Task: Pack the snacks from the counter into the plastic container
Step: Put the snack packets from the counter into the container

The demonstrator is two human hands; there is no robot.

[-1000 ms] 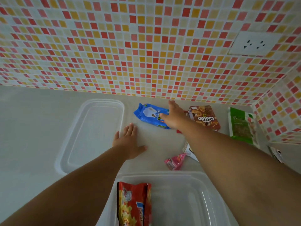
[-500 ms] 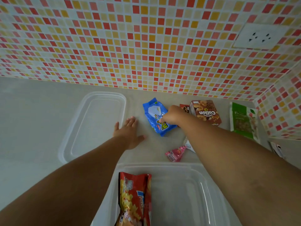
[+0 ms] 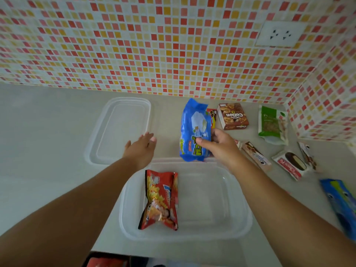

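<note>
We hold the blue snack pack (image 3: 194,130) pinched in our right hand (image 3: 221,145), its long axis pointing away, the plastic container (image 3: 238,224) lying open just nearer than the grip.

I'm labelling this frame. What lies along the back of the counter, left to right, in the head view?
Lid → blue pack, held in the right hand → Collon box → green bag.

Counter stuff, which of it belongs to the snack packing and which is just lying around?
Job: container, red chips bag inside it, blue pack in right hand, Collon box, green pouch, choco pie.
Lying about: lid, wall socket.
</note>
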